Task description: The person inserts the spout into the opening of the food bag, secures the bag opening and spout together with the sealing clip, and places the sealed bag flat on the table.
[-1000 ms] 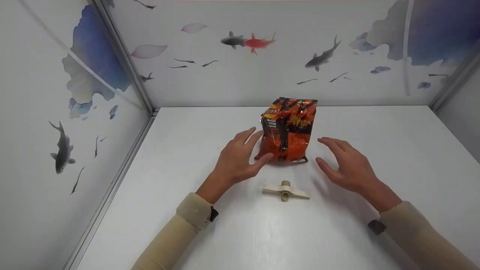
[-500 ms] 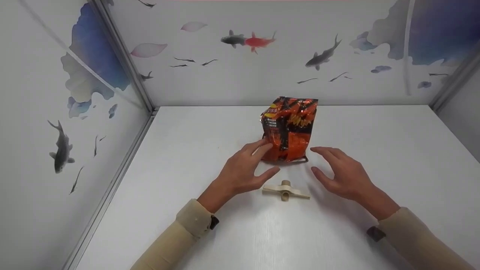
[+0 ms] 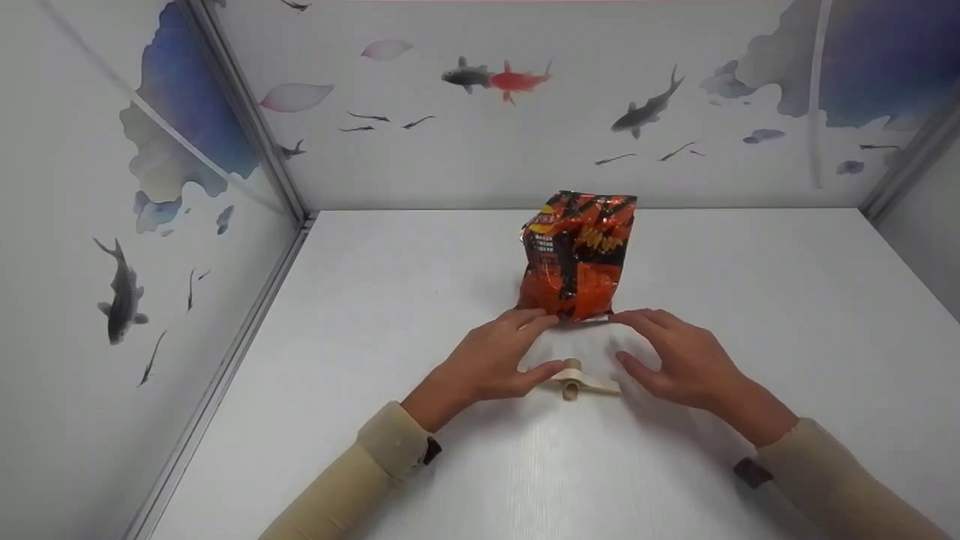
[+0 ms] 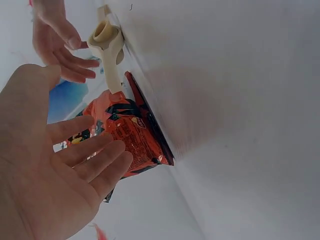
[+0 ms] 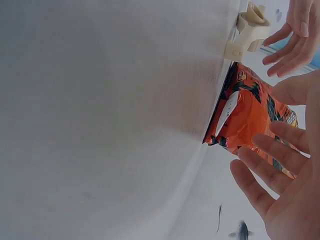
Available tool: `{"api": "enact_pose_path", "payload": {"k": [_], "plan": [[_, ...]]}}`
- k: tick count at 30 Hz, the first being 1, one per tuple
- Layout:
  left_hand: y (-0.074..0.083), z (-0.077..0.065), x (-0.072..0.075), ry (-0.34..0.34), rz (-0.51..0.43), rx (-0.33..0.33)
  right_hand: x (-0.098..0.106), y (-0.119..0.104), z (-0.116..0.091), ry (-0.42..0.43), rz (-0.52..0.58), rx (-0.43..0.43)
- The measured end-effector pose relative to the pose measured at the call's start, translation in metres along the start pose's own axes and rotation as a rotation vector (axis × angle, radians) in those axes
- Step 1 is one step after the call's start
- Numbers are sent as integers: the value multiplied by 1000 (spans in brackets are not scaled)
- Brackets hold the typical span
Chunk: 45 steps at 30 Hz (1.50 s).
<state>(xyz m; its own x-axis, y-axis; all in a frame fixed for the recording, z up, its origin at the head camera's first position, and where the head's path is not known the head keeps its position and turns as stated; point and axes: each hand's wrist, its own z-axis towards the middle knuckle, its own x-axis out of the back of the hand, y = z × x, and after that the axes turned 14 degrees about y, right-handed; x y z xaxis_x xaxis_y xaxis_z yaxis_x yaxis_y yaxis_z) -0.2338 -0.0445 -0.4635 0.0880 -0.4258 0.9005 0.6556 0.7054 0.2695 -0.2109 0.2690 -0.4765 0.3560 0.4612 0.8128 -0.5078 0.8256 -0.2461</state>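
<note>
An orange and black snack bag (image 3: 577, 259) stands upright on the white table. In front of it lies a cream-coloured piece (image 3: 596, 385) with a short tube through its middle and two flat arms. My left hand (image 3: 496, 358) is at the left, its fingers outstretched and its thumb overlapping one arm of the piece in the head view. Opposite, my right hand (image 3: 679, 364) has its fingertips near the bag's lower right corner and its thumb right of the piece. Both wrist views show the palms, left hand (image 4: 55, 175) and right hand (image 5: 292, 185), holding nothing.
The white table (image 3: 390, 300) ends at a back wall (image 3: 420, 165) painted with fish. A left side wall (image 3: 60, 300) meets the table along a metal edge strip (image 3: 225, 367).
Both hands have drawn back toward the body, from beside the bag to its front bottom edge, and moved a little closer together. The bag and the cream-coloured piece have stayed in place.
</note>
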Motion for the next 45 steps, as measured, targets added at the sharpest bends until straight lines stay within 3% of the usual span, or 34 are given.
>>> {"api": "enact_pose_path", "payload": {"k": [7, 17, 29, 34, 45], "plan": [[4, -3, -4, -92, -8, 12, -2, -2, -2, -34, -1, 35], [11, -5, -4, -160, 5, 2, -5, -6, -2, -120, 21, 63], [4, -9, -4, -124, 4, -94, -3, -6, -3, -213, 74, 154], [3, -8, -5, -97, 5, -138, -3, -6, -2, -247, 77, 154], [1, -7, -6, -53, -155, -133, -4, -5, -3, -271, 83, 112]]}}
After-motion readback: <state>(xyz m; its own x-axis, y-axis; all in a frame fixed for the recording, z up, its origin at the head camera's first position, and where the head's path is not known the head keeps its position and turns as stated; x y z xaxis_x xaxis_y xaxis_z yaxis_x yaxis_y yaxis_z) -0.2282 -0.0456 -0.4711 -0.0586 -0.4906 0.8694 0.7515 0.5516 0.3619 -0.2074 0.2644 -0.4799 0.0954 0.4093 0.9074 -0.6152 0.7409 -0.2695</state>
